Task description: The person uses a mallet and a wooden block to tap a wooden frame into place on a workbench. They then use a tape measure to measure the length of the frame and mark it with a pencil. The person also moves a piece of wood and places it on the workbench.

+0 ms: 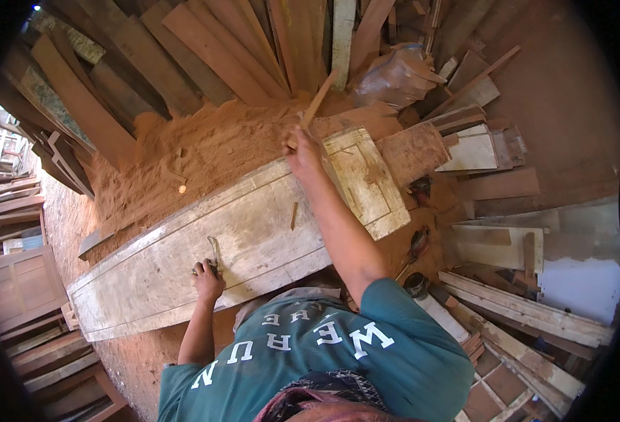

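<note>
A long pale wooden panel or bench top [254, 225] lies in front of me, with thin lines along its edges. My left hand [209, 280] rests over its near edge, fingers closed round a small dark object [214, 269]. From that object a thin curved strip [215, 247] stands out; its kind is not clear. My right hand [301, 149] reaches over the far edge, closed round a narrow wooden stick [318, 100] that points up and away. A short wood sliver [294, 215] lies on the panel between my hands.
Reddish sawdust [183, 151] is heaped beyond the panel. Many planks [215, 49] lean at the back, near a plastic bag [398, 77]. Boards and offcuts [528, 320] crowd the right, by a dark round pot [416, 285]. A panelled wooden door [22, 288] stands left.
</note>
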Action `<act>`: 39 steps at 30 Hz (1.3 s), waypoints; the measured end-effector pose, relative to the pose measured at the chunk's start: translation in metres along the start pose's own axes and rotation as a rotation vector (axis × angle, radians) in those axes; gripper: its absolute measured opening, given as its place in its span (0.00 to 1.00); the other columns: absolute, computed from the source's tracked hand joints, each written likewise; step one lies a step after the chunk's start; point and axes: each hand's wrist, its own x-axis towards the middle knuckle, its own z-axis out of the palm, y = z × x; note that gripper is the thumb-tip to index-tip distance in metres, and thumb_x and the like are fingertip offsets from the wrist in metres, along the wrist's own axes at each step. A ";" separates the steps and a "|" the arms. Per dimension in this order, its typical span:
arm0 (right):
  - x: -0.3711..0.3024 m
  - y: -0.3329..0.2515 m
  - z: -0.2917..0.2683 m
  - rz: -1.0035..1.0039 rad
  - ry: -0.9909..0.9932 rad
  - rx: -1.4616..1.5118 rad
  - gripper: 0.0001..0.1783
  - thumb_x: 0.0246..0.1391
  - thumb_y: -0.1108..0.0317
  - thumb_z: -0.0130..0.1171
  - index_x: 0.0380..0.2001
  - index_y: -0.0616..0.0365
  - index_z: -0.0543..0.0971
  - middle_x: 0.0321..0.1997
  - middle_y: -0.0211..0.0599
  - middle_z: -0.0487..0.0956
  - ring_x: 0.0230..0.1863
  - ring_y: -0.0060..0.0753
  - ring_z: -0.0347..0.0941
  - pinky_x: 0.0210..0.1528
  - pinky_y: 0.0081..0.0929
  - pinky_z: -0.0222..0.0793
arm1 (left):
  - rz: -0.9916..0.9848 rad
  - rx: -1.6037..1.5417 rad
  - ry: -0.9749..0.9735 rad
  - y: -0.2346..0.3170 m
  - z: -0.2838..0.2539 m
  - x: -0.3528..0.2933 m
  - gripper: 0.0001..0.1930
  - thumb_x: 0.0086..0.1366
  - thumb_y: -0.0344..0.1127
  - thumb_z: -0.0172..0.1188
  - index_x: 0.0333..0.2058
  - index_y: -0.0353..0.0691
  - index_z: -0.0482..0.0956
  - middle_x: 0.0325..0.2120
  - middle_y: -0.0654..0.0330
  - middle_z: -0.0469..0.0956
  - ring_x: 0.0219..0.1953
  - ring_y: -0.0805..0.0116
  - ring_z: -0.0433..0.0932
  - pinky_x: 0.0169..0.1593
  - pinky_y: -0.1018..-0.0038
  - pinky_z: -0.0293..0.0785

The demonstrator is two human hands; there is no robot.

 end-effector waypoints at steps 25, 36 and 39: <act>-0.088 -0.019 -0.150 -0.346 0.090 -2.144 0.26 0.54 0.70 0.62 0.57 0.63 0.71 0.56 0.52 0.73 0.60 0.58 0.68 0.55 0.60 0.70 | -0.051 -0.058 0.043 0.014 -0.020 -0.006 0.33 0.56 0.37 0.68 0.60 0.40 0.66 0.56 0.40 0.67 0.57 0.40 0.67 0.59 0.49 0.62; 0.076 0.048 0.015 -0.751 -0.555 -2.215 0.25 0.55 0.76 0.57 0.57 0.54 0.75 0.59 0.40 0.75 0.66 0.49 0.65 0.66 0.61 0.59 | -0.025 -0.069 0.020 0.021 -0.030 -0.004 0.34 0.57 0.37 0.68 0.61 0.37 0.65 0.57 0.38 0.67 0.60 0.40 0.67 0.60 0.48 0.61; 0.091 0.079 0.031 -0.724 -0.625 -2.079 0.24 0.57 0.76 0.54 0.58 0.55 0.74 0.61 0.46 0.73 0.68 0.52 0.63 0.69 0.61 0.57 | -0.023 -0.066 0.026 0.020 -0.030 0.002 0.34 0.57 0.37 0.69 0.61 0.38 0.65 0.57 0.39 0.68 0.61 0.42 0.66 0.60 0.49 0.61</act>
